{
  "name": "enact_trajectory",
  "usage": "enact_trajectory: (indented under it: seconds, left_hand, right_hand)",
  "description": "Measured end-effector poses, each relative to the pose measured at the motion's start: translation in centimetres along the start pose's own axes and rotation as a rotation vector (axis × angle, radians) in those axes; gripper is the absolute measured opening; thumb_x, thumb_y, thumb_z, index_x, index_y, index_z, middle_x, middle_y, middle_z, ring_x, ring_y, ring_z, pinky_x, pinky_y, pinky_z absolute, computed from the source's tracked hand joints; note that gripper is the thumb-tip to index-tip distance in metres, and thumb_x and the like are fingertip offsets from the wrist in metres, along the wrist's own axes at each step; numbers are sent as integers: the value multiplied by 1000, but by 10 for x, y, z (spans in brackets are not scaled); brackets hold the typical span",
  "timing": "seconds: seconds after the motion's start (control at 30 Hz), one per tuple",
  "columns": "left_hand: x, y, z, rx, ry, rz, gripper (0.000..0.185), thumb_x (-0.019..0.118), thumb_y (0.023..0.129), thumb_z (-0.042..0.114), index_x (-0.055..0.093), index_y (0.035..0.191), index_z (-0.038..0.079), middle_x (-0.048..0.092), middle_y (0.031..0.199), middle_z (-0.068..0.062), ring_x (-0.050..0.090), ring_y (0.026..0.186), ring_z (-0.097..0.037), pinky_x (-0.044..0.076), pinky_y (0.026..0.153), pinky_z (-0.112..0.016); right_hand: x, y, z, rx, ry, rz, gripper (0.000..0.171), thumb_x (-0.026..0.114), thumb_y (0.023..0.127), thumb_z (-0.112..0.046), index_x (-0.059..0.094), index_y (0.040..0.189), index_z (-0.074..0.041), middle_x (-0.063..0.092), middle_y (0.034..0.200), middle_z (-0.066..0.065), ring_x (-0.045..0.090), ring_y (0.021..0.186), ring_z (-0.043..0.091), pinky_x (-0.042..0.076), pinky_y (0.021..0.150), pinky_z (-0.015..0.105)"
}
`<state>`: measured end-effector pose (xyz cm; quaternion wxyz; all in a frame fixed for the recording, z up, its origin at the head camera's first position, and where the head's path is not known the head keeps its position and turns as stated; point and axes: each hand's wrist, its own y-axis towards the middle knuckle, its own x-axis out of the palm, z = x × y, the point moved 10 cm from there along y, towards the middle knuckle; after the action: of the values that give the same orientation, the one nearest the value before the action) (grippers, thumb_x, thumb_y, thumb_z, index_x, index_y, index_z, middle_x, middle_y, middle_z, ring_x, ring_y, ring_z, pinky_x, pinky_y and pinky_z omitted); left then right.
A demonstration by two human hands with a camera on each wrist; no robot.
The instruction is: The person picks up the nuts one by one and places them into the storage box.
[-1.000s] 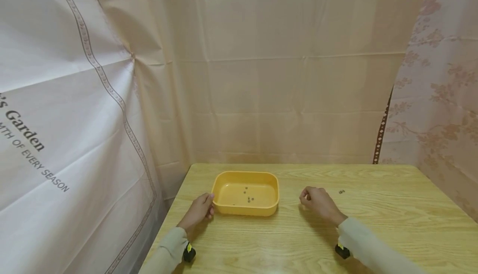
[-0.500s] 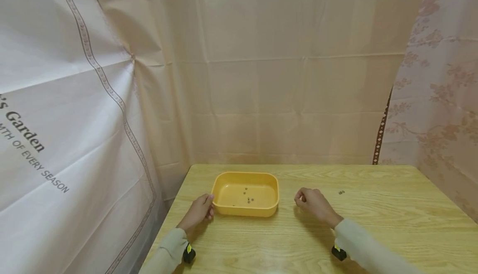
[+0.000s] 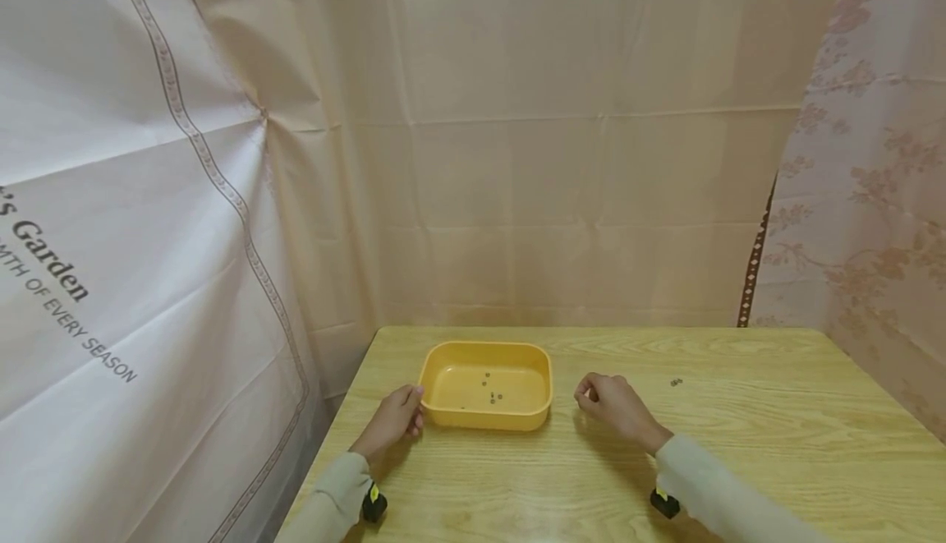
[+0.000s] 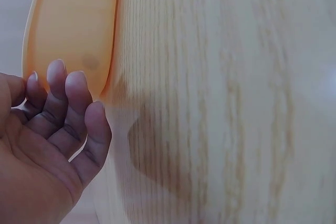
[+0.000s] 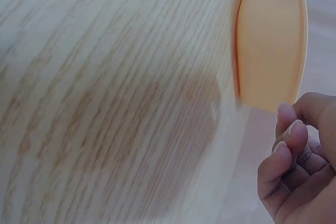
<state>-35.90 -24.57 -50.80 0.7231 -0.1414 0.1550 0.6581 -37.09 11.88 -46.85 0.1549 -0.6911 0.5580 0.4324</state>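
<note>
In the head view, a yellow plastic tray point(image 3: 488, 420) with rounded corners stands on the table. Several small dark ring-shaped pieces point(image 3: 493, 396), like nuts, lie scattered on its floor. My left hand point(image 3: 389, 421) pinches the tray's left rim between thumb and index finger; the left wrist view shows its other fingers loosely bent beside the tray wall. Just right of the tray, above the tabletop, is my right hand point(image 3: 619, 405), thumb and index tip together, other fingers curled. I cannot tell whether something tiny sits between those fingertips. Further right lies a little cluster of similar pieces point(image 3: 676, 382).
The wood-grain table point(image 3: 532, 485) reaches back to a beige cloth point(image 3: 562, 198) hanging behind it. A white printed cloth point(image 3: 148, 280) hangs at the left, a flowered one point(image 3: 879, 198) at the right. Each wrist wears a small black camera.
My right hand has moved left, from near the small cluster toward the tray, with its fingertips still together. The left hand and the tray have stayed in place.
</note>
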Motion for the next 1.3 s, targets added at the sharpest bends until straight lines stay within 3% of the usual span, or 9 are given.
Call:
enact_trajectory:
  seconds: [0.23,0.67,1.3]
  left_hand:
    - [0,0,1,21,4,-9,39,40,114,32,55,96,2,57,73,-4,53,61,-13,50,56,-24]
    - [1,0,1,14,-30,-26,38,40,114,32,54,99,0,57,76,-6,53,63,-13,49,57,-25]
    - [1,-1,0,8,-37,-19,37,40,114,30,53,98,-1,57,75,-7,53,62,-13,49,57,-25]
  right_hand:
    - [3,2,-4,26,18,-14,5,67,98,-9,68,94,-8,57,68,-6,47,56,8,40,50,23]
    - [9,4,-21,-65,15,-10,8,68,99,-13,68,94,-6,53,66,-8,42,53,4,38,49,22]
    - [20,7,-30,-86,48,-34,4,67,100,-8,67,95,-9,56,67,-10,46,54,4,42,50,22]
